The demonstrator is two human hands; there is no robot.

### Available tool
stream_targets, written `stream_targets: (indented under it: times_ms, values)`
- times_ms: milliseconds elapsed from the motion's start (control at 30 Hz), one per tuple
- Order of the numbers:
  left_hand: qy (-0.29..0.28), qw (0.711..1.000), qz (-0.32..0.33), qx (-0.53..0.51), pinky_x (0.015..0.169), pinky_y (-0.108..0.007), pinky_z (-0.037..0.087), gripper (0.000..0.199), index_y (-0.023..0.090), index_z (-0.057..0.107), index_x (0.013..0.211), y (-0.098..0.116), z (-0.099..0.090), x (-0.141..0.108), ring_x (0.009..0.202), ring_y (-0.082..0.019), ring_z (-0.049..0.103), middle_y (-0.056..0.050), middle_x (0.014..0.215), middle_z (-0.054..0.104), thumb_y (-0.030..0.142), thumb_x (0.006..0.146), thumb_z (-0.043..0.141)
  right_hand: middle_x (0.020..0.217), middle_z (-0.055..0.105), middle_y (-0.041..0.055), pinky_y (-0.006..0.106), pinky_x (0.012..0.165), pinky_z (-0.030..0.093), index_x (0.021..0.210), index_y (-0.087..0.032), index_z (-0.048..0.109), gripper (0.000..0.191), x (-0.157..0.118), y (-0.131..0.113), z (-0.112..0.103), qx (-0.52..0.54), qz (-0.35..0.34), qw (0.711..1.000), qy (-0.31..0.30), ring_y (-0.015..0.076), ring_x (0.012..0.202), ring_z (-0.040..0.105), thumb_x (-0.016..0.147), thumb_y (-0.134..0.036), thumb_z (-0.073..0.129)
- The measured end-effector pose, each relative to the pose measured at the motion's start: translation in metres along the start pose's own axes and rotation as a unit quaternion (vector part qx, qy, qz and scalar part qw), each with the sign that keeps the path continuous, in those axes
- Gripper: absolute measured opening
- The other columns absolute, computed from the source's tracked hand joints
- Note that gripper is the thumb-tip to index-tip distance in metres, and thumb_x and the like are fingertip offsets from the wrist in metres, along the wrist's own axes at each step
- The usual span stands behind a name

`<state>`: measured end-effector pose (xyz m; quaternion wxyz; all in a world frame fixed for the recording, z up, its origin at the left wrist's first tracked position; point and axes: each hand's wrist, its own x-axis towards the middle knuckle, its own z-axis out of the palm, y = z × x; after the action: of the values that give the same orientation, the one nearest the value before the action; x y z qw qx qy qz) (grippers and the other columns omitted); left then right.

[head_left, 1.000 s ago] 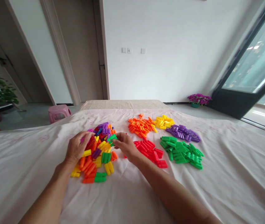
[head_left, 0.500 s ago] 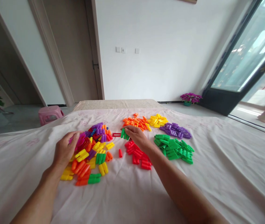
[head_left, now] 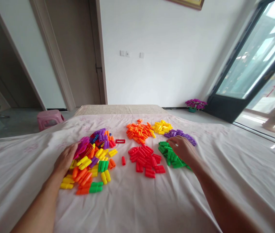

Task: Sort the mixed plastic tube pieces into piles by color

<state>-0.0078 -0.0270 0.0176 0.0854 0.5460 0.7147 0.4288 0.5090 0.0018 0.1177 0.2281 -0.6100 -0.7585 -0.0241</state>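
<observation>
My left hand lies along the left side of a mixed pile of coloured plastic building blocks. Its fingers are stretched out against the pile, near a pink piece. Over the heap of green blocks is my right hand, its fingers bent and close together. Whether a block is between those fingertips, I cannot make out. The hand and wrist cover part of the green heap and the near edge of the purple heap.
Sorted heaps of red blocks, orange blocks and yellow blocks lie on the pale cloth. A red rectangular frame and a single red block sit between the piles. A pink stool stands beyond, at left.
My right hand has moved right, from above the red heap, where it held a green block, to the green heap. My left hand stays by the mixed pile, slightly lower.
</observation>
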Motion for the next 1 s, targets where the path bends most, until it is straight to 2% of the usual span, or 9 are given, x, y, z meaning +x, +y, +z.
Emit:
stream_targets:
  times_ms: [67, 133, 200, 300, 400, 567, 767, 900, 1000]
  values:
    - [-0.006, 1.000, -0.017, -0.018, 0.102, -0.035, 0.047, 0.053, 0.019, 0.072, 0.113, -0.001, 0.000, 0.001, 0.117, -0.026, 0.062, -0.008, 0.117, 0.074, 0.050, 0.087, 0.037, 0.094, 0.070, 0.0064, 0.028, 0.078, 0.043, 0.091, -0.021, 0.074, 0.024, -0.006, -0.033, 0.006, 0.068, -0.063, 0.995, -0.022, 0.0190, 0.087, 0.063, 0.090, -0.026, 0.050]
    - [-0.008, 0.999, -0.029, -0.028, 0.102, -0.035, 0.047, 0.053, 0.019, 0.072, 0.113, -0.003, 0.001, 0.001, 0.117, -0.027, 0.062, -0.007, 0.118, 0.073, 0.051, 0.087, 0.038, 0.089, 0.071, 0.0048, 0.027, 0.076, 0.045, 0.091, -0.021, 0.073, 0.023, -0.015, -0.077, 0.019, 0.146, -0.146, 0.975, -0.086, 0.0169, 0.082, 0.063, 0.091, -0.024, 0.051]
    - [-0.014, 0.999, -0.034, -0.031, 0.102, -0.035, 0.045, 0.054, 0.019, 0.071, 0.115, -0.006, 0.001, 0.001, 0.118, -0.027, 0.061, -0.008, 0.120, 0.072, 0.051, 0.088, 0.037, 0.099, 0.071, 0.0055, 0.027, 0.082, 0.046, 0.103, -0.021, 0.071, 0.023, -0.024, -0.121, 0.037, 0.196, -0.216, 0.948, -0.128, 0.0176, 0.093, 0.063, 0.092, -0.024, 0.052]
    - [-0.023, 0.999, -0.035, -0.024, 0.104, -0.035, 0.042, 0.056, 0.018, 0.070, 0.117, -0.009, 0.001, 0.001, 0.119, -0.027, 0.059, -0.009, 0.124, 0.070, 0.052, 0.090, 0.034, 0.112, 0.069, 0.0084, 0.030, 0.088, 0.046, 0.117, -0.020, 0.066, 0.029, -0.032, -0.174, 0.066, 0.211, -0.261, 0.929, -0.158, 0.0201, 0.103, 0.062, 0.090, -0.029, 0.058]
    - [-0.018, 0.999, -0.040, -0.011, 0.104, -0.035, 0.042, 0.057, 0.018, 0.070, 0.116, -0.009, 0.000, 0.000, 0.118, -0.027, 0.060, -0.010, 0.123, 0.070, 0.053, 0.090, 0.033, 0.114, 0.068, 0.0097, 0.033, 0.089, 0.045, 0.120, -0.020, 0.064, 0.035, -0.029, -0.203, 0.090, 0.175, -0.260, 0.937, -0.152, 0.0230, 0.105, 0.059, 0.087, -0.032, 0.064]
    - [-0.003, 0.999, -0.044, -0.002, 0.097, -0.033, 0.047, 0.050, 0.020, 0.073, 0.107, -0.005, -0.001, 0.000, 0.112, -0.027, 0.063, -0.009, 0.112, 0.075, 0.051, 0.087, 0.039, 0.103, 0.069, 0.0055, 0.033, 0.089, 0.043, 0.103, -0.022, 0.067, 0.024, -0.024, -0.212, 0.113, 0.172, -0.246, 0.944, -0.133, 0.0220, 0.102, 0.058, 0.082, -0.033, 0.070]
    - [0.003, 0.999, -0.045, -0.001, 0.094, -0.033, 0.048, 0.046, 0.020, 0.073, 0.105, 0.000, -0.002, -0.001, 0.110, -0.028, 0.064, -0.008, 0.106, 0.076, 0.047, 0.086, 0.042, 0.098, 0.069, 0.0042, 0.028, 0.081, 0.045, 0.099, -0.020, 0.065, 0.019, -0.029, -0.204, 0.126, 0.296, -0.204, 0.928, -0.101, 0.0183, 0.091, 0.061, 0.082, -0.028, 0.070]
    - [0.000, 0.999, -0.046, -0.002, 0.093, -0.033, 0.049, 0.045, 0.021, 0.073, 0.106, 0.000, -0.001, -0.001, 0.108, -0.027, 0.065, -0.006, 0.110, 0.076, 0.047, 0.085, 0.043, 0.092, 0.069, 0.0026, 0.025, 0.071, 0.046, 0.104, -0.020, 0.064, 0.018, -0.024, -0.196, 0.111, 0.371, -0.148, 0.910, -0.111, 0.0160, 0.081, 0.062, 0.087, -0.027, 0.063]
    - [-0.013, 0.999, -0.047, 0.002, 0.095, -0.032, 0.048, 0.048, 0.021, 0.072, 0.110, -0.006, 0.000, 0.002, 0.110, -0.026, 0.064, -0.006, 0.115, 0.074, 0.049, 0.086, 0.042, 0.092, 0.069, 0.0028, 0.025, 0.073, 0.046, 0.108, -0.020, 0.065, 0.020, -0.016, -0.177, 0.085, 0.388, -0.163, 0.900, -0.116, 0.0154, 0.081, 0.062, 0.090, -0.026, 0.056]
